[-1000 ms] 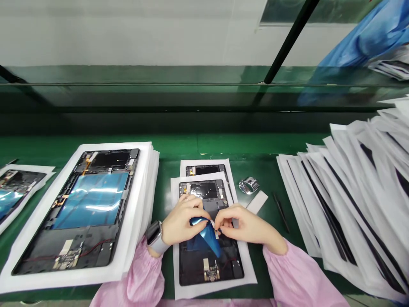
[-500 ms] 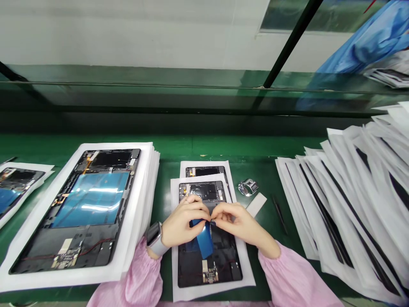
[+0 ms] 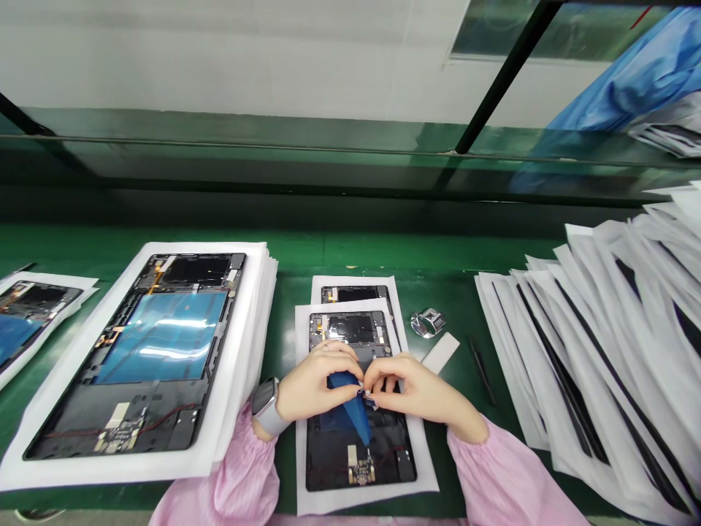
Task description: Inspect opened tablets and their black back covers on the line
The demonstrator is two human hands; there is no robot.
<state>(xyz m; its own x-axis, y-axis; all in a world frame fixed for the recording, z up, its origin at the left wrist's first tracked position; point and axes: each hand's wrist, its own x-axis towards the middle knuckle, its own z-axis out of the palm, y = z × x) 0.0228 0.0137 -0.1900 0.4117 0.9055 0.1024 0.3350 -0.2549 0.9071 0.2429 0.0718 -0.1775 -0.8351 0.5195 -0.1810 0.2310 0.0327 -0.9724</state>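
An open tablet back housing (image 3: 394, 446), black with a small circuit board at its near end, lies on a white sheet (image 3: 421, 478) in front of me. Over its middle, my left hand (image 3: 320, 383), with a watch (image 3: 266, 402) at the wrist, is closed in a pinch on a blue film (image 3: 355, 416). That film is creased and hangs down to a narrow tip above the circuit board. My right hand (image 3: 413, 386) also pinches the film's edge, its fingertips meeting those of the left. Both hands partly cover the housing's centre.
On the left stands a stack of white sheets (image 3: 249, 307) topped by a larger tablet housing (image 3: 164, 336). A tape roll (image 3: 428, 322), a pale flat strip (image 3: 441, 353) and black tweezers (image 3: 482, 371) lie right of my hands. Sheet-wrapped panels (image 3: 591, 351) lean at far right.
The blue film has folded narrower and its lower tip has swung slightly right. My fingertips have shifted a little down and right, staying together. The view has drifted slightly.
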